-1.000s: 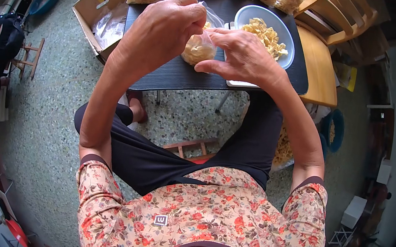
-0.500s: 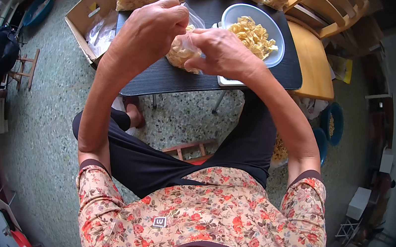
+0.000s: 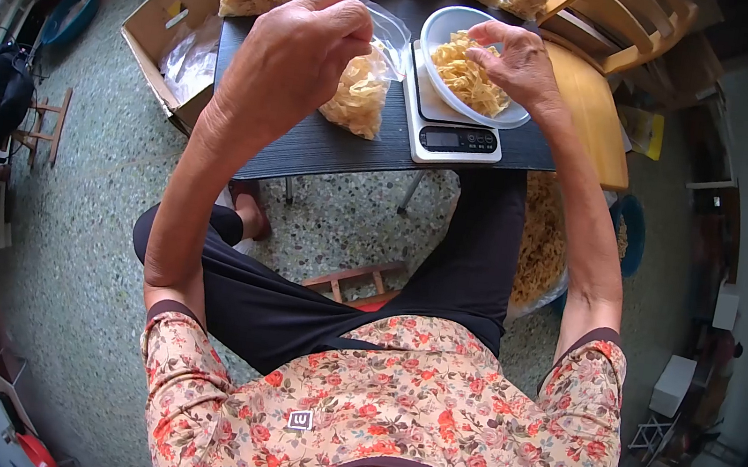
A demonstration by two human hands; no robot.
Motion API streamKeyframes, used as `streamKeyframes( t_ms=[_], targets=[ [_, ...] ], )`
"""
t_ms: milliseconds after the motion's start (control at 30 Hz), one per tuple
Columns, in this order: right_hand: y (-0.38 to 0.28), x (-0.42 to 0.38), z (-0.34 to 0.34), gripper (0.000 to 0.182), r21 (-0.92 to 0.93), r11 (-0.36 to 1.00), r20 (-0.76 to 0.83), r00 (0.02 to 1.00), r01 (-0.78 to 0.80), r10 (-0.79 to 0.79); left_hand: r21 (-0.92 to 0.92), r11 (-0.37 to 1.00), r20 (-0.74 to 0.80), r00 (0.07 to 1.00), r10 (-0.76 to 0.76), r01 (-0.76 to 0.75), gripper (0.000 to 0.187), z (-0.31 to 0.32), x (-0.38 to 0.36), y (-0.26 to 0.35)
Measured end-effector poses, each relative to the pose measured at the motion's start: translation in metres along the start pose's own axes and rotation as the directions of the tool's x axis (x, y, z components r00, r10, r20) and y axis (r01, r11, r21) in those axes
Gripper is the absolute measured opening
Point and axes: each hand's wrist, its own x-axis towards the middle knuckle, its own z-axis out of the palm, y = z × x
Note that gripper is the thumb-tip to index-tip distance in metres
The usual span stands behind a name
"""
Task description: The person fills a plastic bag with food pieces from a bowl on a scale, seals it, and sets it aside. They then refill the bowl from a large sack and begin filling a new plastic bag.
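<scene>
Bag [image 3: 358,101] gripped at top by left hand [image 3: 306,50]; right hand [image 3: 519,62] held, fingers parted, over dried pieces [image 3: 468,74] in bowl [image 3: 434,35] on scale [image 3: 452,154].

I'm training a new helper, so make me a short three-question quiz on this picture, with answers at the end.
1. Multiple choice: what does the bowl stand on?
a) the chair
b) the scale
c) the floor

2. True or false: the left hand grips the bag near its top.

3. Fill in the blank: as the wearer sees it, the cardboard box is to the ____ of the table.

Key: 1. b; 2. true; 3. left
</scene>
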Motion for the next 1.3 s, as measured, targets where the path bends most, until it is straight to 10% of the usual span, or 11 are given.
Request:
streamKeyframes(
  t_ms=[200,433,767,1233,1300],
  targets=[
    [-0.013,0.005,0.017,0.026,-0.315,0.949,-0.005,1.0,-0.023,0.023,-0.01,1.0,-0.009,1.0,0.02,-0.02,0.009,0.002,0.0,-0.001],
    [-0.007,0.009,0.019,0.022,-0.235,0.969,0.034,0.995,-0.078,0.089,0.011,0.999,-0.015,0.999,0.038,-0.038,0.008,0.004,0.0,-0.005],
    [0.009,-0.01,-0.008,0.017,0.595,0.796,-0.187,0.944,-0.111,0.272,-0.003,1.0,-0.008,1.0,0.022,-0.022,0.008,0.006,0.003,0.0],
    [0.005,-0.023,0.005,0.015,0.131,0.991,-0.408,0.913,0.041,0.016,-0.044,0.998,-0.014,0.999,0.036,-0.037,0.008,0.007,0.003,0.0],
    [0.001,-0.016,-0.001,0.015,0.288,0.957,-0.443,0.89,0.027,0.108,-0.037,0.998,-0.017,0.999,0.048,-0.049,0.008,0.007,0.004,-0.002]
  ],
)
